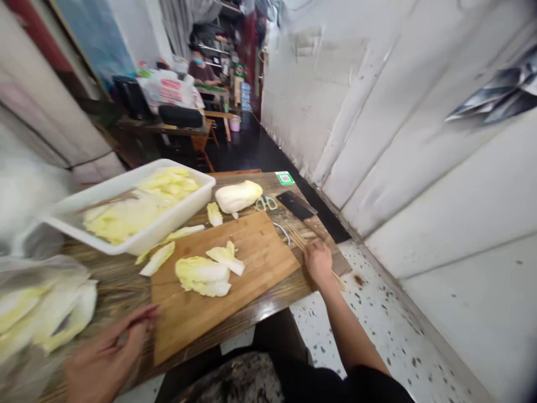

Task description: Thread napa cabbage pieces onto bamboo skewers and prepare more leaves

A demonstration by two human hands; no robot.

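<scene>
A wooden cutting board (251, 235) lies on the table with several pale yellow napa cabbage leaves (203, 275) on it. My left hand (107, 352) is by the board's left edge, fingers stretched out and loosely bent, with nothing visible in them. At the table's right edge, my right hand (318, 262) has its fingers curled over a bunch of thin bamboo skewers (297, 237), whose ends stick out on both sides. Just beyond that hand lies a cleaver (297, 205) with a dark blade and wooden handle. A peeled-down napa cabbage head (238, 197) rests behind the board, beside green-handled scissors (267, 202).
A white plastic tub (145, 242) of cabbage leaves stands at the back left. Nearer, a clear plastic bag (79, 268) holds more leaves. Loose leaves (159, 258) lie between tub and board. A white wall (377, 140) runs along the right; a masked person (203, 70) sits far back.
</scene>
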